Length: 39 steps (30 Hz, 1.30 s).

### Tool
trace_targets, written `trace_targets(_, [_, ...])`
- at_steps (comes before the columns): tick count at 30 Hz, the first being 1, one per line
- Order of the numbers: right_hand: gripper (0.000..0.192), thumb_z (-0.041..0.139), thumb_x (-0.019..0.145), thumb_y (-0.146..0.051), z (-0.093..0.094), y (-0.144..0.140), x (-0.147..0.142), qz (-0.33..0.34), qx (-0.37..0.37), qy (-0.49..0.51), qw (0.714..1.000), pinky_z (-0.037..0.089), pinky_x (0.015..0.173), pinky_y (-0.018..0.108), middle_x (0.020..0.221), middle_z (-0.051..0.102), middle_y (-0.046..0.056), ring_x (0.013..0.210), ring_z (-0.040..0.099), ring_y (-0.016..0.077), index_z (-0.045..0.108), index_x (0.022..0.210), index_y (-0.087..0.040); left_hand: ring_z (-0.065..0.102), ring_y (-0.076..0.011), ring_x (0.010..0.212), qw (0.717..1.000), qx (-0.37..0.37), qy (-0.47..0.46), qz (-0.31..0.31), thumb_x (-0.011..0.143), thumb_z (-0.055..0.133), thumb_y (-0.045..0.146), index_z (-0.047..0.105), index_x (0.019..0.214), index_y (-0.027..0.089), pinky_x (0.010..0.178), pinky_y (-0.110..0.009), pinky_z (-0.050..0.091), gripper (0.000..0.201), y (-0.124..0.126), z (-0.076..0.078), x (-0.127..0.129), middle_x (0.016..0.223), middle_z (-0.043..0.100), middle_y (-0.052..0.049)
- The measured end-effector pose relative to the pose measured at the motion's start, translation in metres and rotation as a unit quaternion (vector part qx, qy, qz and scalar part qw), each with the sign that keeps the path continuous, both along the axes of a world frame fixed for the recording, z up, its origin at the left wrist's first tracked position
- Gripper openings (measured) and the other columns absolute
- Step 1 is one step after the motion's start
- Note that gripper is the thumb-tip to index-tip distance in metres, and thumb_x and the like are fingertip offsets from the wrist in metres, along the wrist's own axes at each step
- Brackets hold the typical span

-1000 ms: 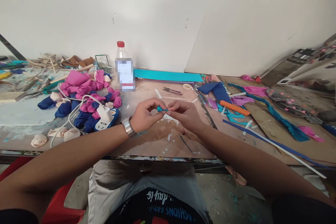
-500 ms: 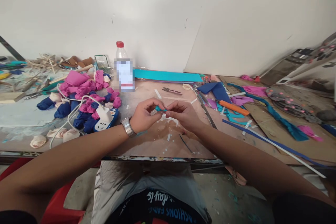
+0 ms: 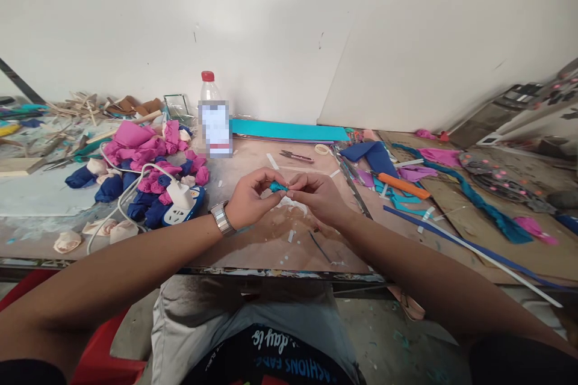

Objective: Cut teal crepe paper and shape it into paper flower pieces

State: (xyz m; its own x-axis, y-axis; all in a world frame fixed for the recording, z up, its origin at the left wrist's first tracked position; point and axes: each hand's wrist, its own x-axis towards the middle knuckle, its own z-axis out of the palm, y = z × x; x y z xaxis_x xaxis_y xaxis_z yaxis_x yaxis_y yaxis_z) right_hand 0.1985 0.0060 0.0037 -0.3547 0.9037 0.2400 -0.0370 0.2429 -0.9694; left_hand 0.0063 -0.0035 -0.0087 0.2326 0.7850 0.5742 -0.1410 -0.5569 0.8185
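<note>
well, the small teal piece (image 3: 277, 187) sat crumpled between the two hands, held up over the near middle of the table (image 3: 257, 252). the left hand (image 3: 250, 197) had it pinched, thumb and forefinger narrowed onto it, while the right hand (image 3: 321, 197) pinched its other end with thumb and fingertip pressed close together; the exact shape under the fingers was too small to tell. a metal watch (image 3: 221, 218) circled the left wrist. below the hands lay white scraps (image 3: 291, 236) and a thin dark strip (image 3: 320, 246), and just beyond them were small snips (image 3: 297, 156) and a pale ring (image 3: 322, 149). to the left, a white plug (image 3: 179, 194) stood in a blue and white socket block (image 3: 188, 209), beside a heap of pink and navy rolls (image 3: 147, 150). to the right, an orange cutter (image 3: 403, 185) lay near a folded navy piece (image 3: 377, 159). farther back, a red-capped bottle (image 3: 209, 90), partly blurred out, stood at the end of a long turquoise strip (image 3: 289, 130), near the white wall (image 3: 280, 24)
</note>
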Motion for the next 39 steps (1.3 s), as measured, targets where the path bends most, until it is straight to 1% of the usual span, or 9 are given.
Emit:
trace_targets(6, [0.028, 0.081, 0.081, -0.045, -0.008, 0.002, 0.002, -0.018, 0.08, -0.08, 0.993, 0.048, 0.068, 0.029, 0.078, 0.068, 0.001, 0.071, 0.059, 0.0145, 0.069, 0.083, -0.02, 0.065, -0.0142, 0.083, 1.0, -0.023, 0.008, 0.014, 0.082, 0.075, 0.018, 0.067, 0.094, 0.017, 0.079, -0.028, 0.051, 0.014, 0.003, -0.003, -0.001, 0.091, 0.07, -0.005])
trace_targets(10, [0.022, 0.075, 0.087, -0.043, -0.007, 0.002, 0.005, -0.053, 0.157, -0.175, 0.971, 0.05, 0.074, 0.032, 0.087, 0.075, 0.003, 0.078, 0.065, 0.0184, 0.073, 0.092, -0.022, 0.064, -0.0135, 0.082, 0.999, -0.04, 0.005, 0.016, 0.081, 0.073, 0.015, 0.066, 0.093, 0.016, 0.077, -0.027, 0.05, 0.014, 0.006, -0.004, -0.001, 0.091, 0.069, -0.004])
trace_targets(15, [0.021, 0.073, 0.088, -0.044, -0.001, 0.0, 0.005, -0.069, 0.208, -0.235, 0.947, 0.049, 0.071, 0.031, 0.084, 0.076, 0.002, 0.073, 0.066, 0.0177, 0.074, 0.093, -0.024, 0.064, -0.0135, 0.082, 0.997, -0.072, -0.001, -0.008, 0.081, 0.077, 0.021, 0.064, 0.098, 0.017, 0.074, -0.026, 0.05, 0.022, 0.007, -0.005, -0.001, 0.092, 0.067, -0.004])
trace_targets(20, [0.023, 0.073, 0.088, -0.046, 0.002, -0.001, 0.005, -0.081, 0.209, -0.228, 0.948, 0.045, 0.067, 0.03, 0.076, 0.071, 0.001, 0.067, 0.061, 0.0163, 0.073, 0.088, -0.023, 0.064, -0.0126, 0.079, 0.995, -0.099, -0.007, -0.019, 0.08, 0.08, 0.027, 0.062, 0.1, 0.018, 0.069, -0.024, 0.05, 0.029, 0.006, -0.004, 0.001, 0.092, 0.068, -0.004])
trace_targets(24, [0.03, 0.072, 0.087, -0.051, -0.001, 0.001, 0.005, -0.057, 0.146, -0.166, 0.974, 0.041, 0.061, 0.029, 0.073, 0.065, 0.0, 0.062, 0.055, 0.0142, 0.068, 0.086, -0.022, 0.067, -0.0141, 0.083, 0.995, -0.089, -0.015, -0.043, 0.078, 0.082, 0.025, 0.062, 0.101, 0.018, 0.075, -0.027, 0.054, 0.031, 0.004, -0.002, 0.002, 0.095, 0.07, -0.005])
trace_targets(27, [0.03, 0.071, 0.087, -0.051, -0.003, 0.002, 0.004, -0.036, 0.103, -0.139, 0.984, 0.041, 0.06, 0.028, 0.073, 0.063, -0.001, 0.062, 0.054, 0.014, 0.064, 0.089, -0.022, 0.068, -0.0146, 0.08, 0.996, -0.082, -0.012, -0.024, 0.079, 0.081, 0.026, 0.063, 0.097, 0.017, 0.074, -0.028, 0.056, 0.027, 0.004, -0.002, 0.002, 0.093, 0.072, -0.005])
trace_targets(30, [0.021, 0.068, 0.089, -0.043, 0.0, 0.002, 0.004, -0.048, 0.155, -0.18, 0.97, 0.041, 0.062, 0.029, 0.076, 0.062, 0.0, 0.065, 0.054, 0.0146, 0.063, 0.09, -0.022, 0.069, -0.0153, 0.079, 0.997, -0.078, 0.004, 0.0, 0.079, 0.08, 0.026, 0.066, 0.095, 0.017, 0.073, -0.029, 0.056, 0.023, 0.005, -0.004, 0.001, 0.091, 0.073, -0.005])
trace_targets(35, [0.008, 0.064, 0.089, -0.029, 0.008, -0.001, 0.007, -0.066, 0.263, -0.282, 0.92, 0.038, 0.064, 0.03, 0.076, 0.061, 0.001, 0.066, 0.051, 0.0148, 0.064, 0.085, -0.022, 0.067, -0.0148, 0.08, 0.997, -0.018, 0.063, 0.037, 0.079, 0.077, 0.02, 0.068, 0.094, 0.017, 0.077, -0.03, 0.055, 0.018, 0.001, -0.003, 0.0, 0.091, 0.071, -0.006])
trace_targets(39, [0.016, 0.065, 0.09, -0.036, 0.006, -0.004, 0.005, -0.072, 0.194, -0.231, 0.951, 0.036, 0.059, 0.028, 0.068, 0.056, -0.001, 0.06, 0.046, 0.0134, 0.065, 0.084, -0.021, 0.064, -0.0138, 0.081, 0.998, 0.002, 0.052, 0.022, 0.082, 0.076, 0.02, 0.065, 0.103, 0.017, 0.077, -0.028, 0.055, 0.024, -0.002, 0.002, 0.0, 0.093, 0.069, -0.006])
